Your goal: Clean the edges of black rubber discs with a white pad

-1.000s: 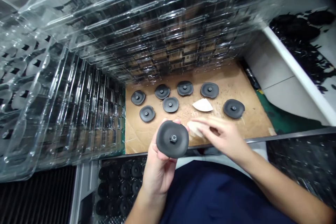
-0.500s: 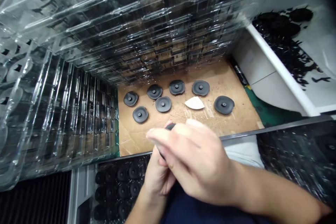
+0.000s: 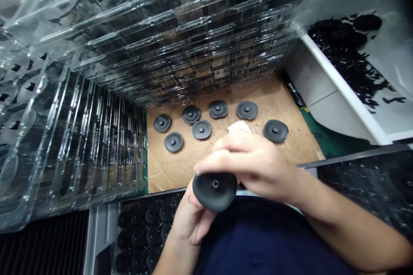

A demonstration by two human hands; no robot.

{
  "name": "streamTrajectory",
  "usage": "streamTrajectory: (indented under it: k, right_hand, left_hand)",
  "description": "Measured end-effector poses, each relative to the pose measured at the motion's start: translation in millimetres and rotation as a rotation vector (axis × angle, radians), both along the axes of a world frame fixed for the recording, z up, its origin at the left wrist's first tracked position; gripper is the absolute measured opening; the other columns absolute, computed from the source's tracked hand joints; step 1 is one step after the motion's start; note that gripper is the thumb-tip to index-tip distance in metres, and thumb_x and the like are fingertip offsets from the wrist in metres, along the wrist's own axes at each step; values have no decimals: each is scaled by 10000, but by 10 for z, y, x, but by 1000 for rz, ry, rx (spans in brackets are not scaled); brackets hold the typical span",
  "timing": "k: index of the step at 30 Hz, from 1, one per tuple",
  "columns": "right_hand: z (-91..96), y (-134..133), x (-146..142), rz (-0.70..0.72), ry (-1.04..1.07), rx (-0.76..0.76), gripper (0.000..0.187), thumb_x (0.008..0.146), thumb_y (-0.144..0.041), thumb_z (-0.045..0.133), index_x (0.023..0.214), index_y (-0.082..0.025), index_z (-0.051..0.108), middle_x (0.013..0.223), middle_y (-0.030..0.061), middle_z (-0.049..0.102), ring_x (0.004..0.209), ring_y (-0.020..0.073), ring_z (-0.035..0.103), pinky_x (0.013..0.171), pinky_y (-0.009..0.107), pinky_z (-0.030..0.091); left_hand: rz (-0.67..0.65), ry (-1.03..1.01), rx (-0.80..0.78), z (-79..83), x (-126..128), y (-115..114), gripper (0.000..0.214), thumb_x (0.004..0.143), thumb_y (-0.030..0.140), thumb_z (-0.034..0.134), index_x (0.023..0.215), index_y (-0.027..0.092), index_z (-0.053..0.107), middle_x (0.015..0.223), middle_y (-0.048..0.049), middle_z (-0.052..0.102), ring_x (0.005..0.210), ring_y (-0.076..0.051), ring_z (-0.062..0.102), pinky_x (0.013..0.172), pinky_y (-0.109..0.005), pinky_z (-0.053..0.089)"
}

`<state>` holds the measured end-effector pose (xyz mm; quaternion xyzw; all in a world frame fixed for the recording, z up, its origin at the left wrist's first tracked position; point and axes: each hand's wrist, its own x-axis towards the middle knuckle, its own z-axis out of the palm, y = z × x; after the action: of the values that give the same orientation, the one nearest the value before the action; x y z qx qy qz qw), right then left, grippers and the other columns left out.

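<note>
Left hand [image 3: 192, 220] closed round black disc [image 3: 215, 197]; right hand [image 3: 253, 162] half-curled over its upper edge, grip unclear.

- Single head-worn view, looking forward and down over the near edge of the cardboard [image 3: 166, 169].
- Close range: left hand [image 3: 190, 221] and right hand [image 3: 258, 159] loom large by that edge.
- Both near corners are in frame.

The right hand [image 3: 251, 163] uncovers the black disc [image 3: 215, 197], shifting to its far edge and partly hiding a white piece [image 3: 239, 126].
</note>
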<state>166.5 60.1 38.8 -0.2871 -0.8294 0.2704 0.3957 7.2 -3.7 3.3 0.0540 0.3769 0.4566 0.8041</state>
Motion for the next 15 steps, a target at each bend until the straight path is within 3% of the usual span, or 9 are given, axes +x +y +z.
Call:
streamTrajectory:
  k: [5, 8, 10, 12, 15]
  right_hand:
    - [-532, -156, 76, -307, -51, -392, 242, 911, -167, 463, 1086, -179, 629, 1025, 59, 676, 938, 144, 615, 816, 275, 484]
    - [-911, -343, 118, -302, -192, -470, 253, 895, -183, 461, 1081, -172, 632, 938, 68, 697, 856, 169, 649, 751, 299, 521]
    - [-1022, -382, 146, -295, -224, -469, 241, 874, -177, 472, 1030, -162, 655, 857, 70, 704, 798, 188, 659, 726, 324, 530]
    - [-935, -351, 179, -332, -226, -465, 234, 879, -189, 466, 1021, -164, 651, 908, 73, 705, 843, 200, 658, 757, 341, 525]
    - [-493, -273, 207, -407, -128, -409, 231, 905, -206, 460, 1085, -197, 604, 1071, 46, 671, 958, 167, 624, 800, 283, 503]
  left_hand:
    - [-5, -54, -47, 99, -46, 21, 484, 485, 379, 821, 948, 301, 705, 1008, 10, 724, 928, -221, 673, 786, -261, 538]
    - [11, -29, -72, 128, -45, 42, 492, 483, 363, 831, 953, 292, 702, 981, 12, 725, 907, -210, 672, 782, -267, 531]
    - [-1, -19, -80, 127, -43, 52, 514, 486, 358, 834, 976, 290, 693, 989, 8, 719, 906, -210, 668, 783, -276, 527]
    - [-31, -30, -62, 105, -41, 53, 520, 503, 388, 819, 995, 288, 686, 1022, 0, 707, 936, -222, 659, 808, -285, 519]
    - [-60, -45, -1, 35, -32, 32, 566, 528, 431, 795, 1053, 268, 661, 1088, -30, 683, 982, -251, 644, 862, -316, 505]
